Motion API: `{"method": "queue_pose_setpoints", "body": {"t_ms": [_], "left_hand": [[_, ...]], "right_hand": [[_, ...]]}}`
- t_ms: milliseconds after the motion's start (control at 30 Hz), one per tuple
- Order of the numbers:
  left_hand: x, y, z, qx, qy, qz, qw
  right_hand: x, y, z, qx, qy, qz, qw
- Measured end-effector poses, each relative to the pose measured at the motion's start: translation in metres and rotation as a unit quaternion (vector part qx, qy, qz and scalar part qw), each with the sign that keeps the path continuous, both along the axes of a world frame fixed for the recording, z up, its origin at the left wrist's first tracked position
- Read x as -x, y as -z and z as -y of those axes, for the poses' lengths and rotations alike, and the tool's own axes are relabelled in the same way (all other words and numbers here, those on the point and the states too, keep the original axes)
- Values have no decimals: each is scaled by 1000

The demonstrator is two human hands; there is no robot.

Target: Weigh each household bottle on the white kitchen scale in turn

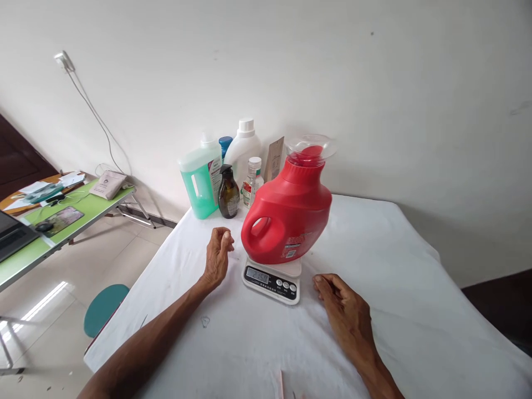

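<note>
A large red detergent jug with a loop handle stands, leaning a little to the right, on a white digital kitchen scale. A clear plastic dish rests on the jug's ribbed red cap. Digits show on the scale's display, too small to read surely. My left hand rests on the cloth left of the scale, its fingers curled in with nothing visible in them. To the right of the scale, my right hand lies with fingers bent and thumb against them, apparently holding nothing. Neither hand touches the jug or scale.
Behind the jug are a green liquid jug, a dark pump bottle, a white bottle, a small clear bottle and a brown pouch. A white cloth covers the table. A teal stool stands at left.
</note>
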State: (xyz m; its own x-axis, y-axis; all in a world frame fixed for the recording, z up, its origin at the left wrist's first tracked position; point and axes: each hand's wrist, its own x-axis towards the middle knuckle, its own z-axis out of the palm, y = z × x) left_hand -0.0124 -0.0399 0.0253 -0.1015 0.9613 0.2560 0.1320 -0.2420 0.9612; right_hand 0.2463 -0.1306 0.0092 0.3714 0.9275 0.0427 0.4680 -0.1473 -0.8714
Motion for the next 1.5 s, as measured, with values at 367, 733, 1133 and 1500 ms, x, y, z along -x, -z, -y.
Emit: {"method": "queue_pose_setpoints", "body": {"t_ms": [367, 733, 1133, 1500], "left_hand": [[-47, -92, -12, -65, 93, -44, 993], [-61, -98, -16, 50, 103, 180, 977], [38, -120, -10, -71, -69, 171, 980], [84, -71, -15, -30, -125, 181, 975]], "right_hand": [[-2, -5, -2, 52, 18, 25, 998], [-7, 1, -2, 68, 11, 30, 997], [-4, -2, -1, 37, -4, 19, 999], [-1, -6, -3, 41, 4, 9, 999]]}}
